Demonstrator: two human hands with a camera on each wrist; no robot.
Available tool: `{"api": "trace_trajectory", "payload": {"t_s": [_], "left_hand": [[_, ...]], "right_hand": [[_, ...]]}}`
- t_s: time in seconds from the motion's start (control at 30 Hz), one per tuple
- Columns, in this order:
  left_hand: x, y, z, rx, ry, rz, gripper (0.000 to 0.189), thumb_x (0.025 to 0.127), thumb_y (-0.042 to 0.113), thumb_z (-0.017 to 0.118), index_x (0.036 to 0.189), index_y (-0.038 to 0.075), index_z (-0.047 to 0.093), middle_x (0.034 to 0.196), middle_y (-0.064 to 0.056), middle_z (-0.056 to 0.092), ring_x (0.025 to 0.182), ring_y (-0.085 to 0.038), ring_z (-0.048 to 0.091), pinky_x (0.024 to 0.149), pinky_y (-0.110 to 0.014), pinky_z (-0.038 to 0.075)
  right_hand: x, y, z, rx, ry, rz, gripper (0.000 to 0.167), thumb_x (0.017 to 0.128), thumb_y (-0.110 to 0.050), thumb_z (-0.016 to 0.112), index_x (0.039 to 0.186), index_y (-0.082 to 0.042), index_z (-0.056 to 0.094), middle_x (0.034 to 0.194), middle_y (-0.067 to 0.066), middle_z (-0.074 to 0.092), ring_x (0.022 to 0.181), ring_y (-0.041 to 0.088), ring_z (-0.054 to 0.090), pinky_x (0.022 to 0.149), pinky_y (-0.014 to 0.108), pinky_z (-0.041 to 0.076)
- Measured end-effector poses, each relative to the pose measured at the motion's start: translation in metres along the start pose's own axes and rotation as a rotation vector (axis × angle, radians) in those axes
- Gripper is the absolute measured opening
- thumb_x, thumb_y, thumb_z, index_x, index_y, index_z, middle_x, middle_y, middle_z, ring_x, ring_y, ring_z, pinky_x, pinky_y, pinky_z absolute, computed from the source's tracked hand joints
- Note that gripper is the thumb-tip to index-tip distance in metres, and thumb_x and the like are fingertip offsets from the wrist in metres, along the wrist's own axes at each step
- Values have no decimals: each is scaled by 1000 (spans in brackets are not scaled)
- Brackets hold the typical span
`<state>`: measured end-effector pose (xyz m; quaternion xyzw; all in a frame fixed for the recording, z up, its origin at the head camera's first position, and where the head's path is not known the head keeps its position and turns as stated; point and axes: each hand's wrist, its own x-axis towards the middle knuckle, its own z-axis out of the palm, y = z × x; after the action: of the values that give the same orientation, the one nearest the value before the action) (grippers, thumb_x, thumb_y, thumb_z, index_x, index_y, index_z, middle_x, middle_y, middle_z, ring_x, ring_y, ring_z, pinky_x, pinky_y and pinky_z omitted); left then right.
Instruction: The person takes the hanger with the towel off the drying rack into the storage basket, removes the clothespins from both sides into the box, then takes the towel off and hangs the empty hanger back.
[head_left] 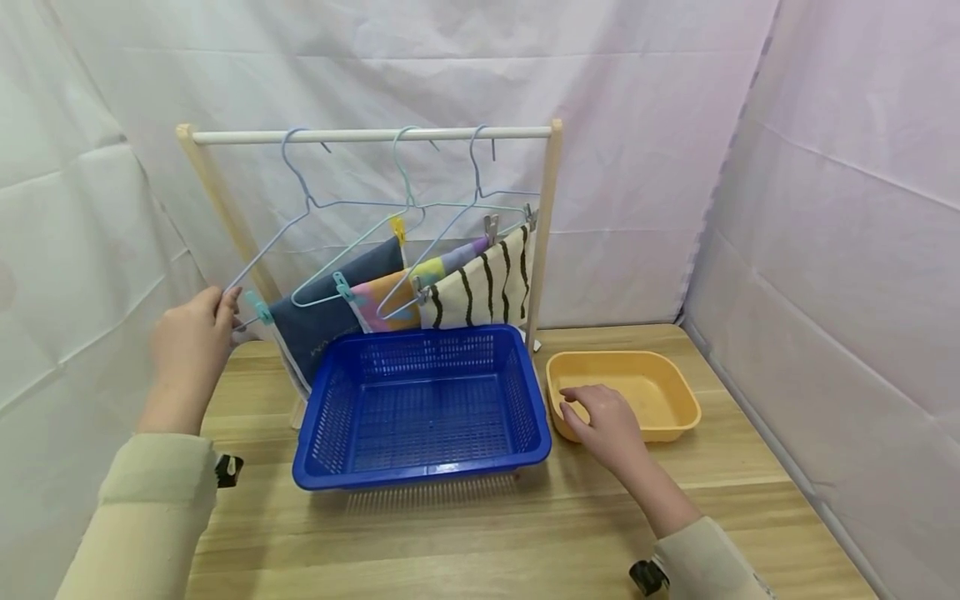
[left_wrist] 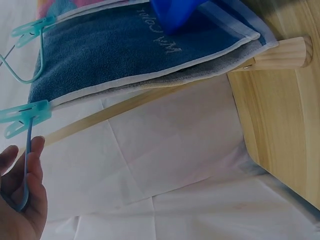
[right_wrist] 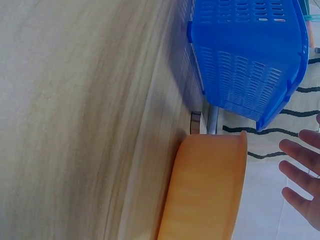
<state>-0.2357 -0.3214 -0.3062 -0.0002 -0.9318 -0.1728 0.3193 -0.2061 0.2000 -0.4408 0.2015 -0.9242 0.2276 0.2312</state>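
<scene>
My left hand [head_left: 187, 337] grips the lower left corner of a periwinkle wire hanger [head_left: 264, 250] at the left of the rack. In the left wrist view, its thumb and fingers curl round the wire, just beside a teal clothespin [left_wrist: 27, 117]. That clothespin holds one corner of a dark blue towel [head_left: 318, 333]; a yellow clothespin [head_left: 398, 229] is at its other upper corner. My right hand [head_left: 609, 421] hovers over the left front rim of a yellow basin [head_left: 660, 435]. Its fingers are spread and loosely bent, with nothing between them, as the right wrist view shows.
A white rod [head_left: 360, 135] on wooden posts carries two more hangers, with a multicoloured cloth [head_left: 390, 298] and a black-striped cream cloth [head_left: 487, 287] clipped on. A blue perforated basket [head_left: 423, 479] stands before the rack. White curtains [head_left: 840, 208] enclose the wooden table [head_left: 420, 554].
</scene>
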Motion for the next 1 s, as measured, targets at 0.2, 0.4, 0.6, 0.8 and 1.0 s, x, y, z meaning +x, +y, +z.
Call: {"api": "trace_trajectory", "payload": {"t_s": [0.2,0.4,0.6,0.8,1.0], "left_hand": [[-2,5,2,-28,92,17,41,106,26,41,85,-4,59,74,-24,66,52,-42,57,43,-39,34],[-5,9,2,-29,173,49,39,105,24,46,81,-5,58,70,-24,64,46,-40,53,42,-36,30],[-4,10,1,-35,208,29,40,104,25,48,79,-4,58,69,-24,65,48,-43,53,43,-37,29],[-4,13,-2,-42,220,-29,42,105,28,46,80,-5,59,71,-25,65,53,-45,56,43,-36,29],[-3,16,-7,-59,253,-78,44,105,29,46,81,-5,59,74,-24,67,59,-46,59,46,-27,27]], "right_hand": [[5,-1,-1,9,22,-2,18,90,-19,69,102,-6,73,95,5,73,91,27,65,83,48,50],[11,-4,-1,26,8,39,19,91,-18,69,103,-5,73,97,6,73,93,28,65,84,47,51],[18,-9,0,53,-4,75,20,92,-20,67,105,-6,73,99,5,72,96,28,65,86,48,50],[25,-13,-1,80,26,66,19,93,-20,66,105,-7,73,99,5,72,96,28,65,85,47,50],[30,-17,-3,93,53,31,18,93,-19,65,104,-6,73,99,5,73,95,28,65,85,47,50]]}}
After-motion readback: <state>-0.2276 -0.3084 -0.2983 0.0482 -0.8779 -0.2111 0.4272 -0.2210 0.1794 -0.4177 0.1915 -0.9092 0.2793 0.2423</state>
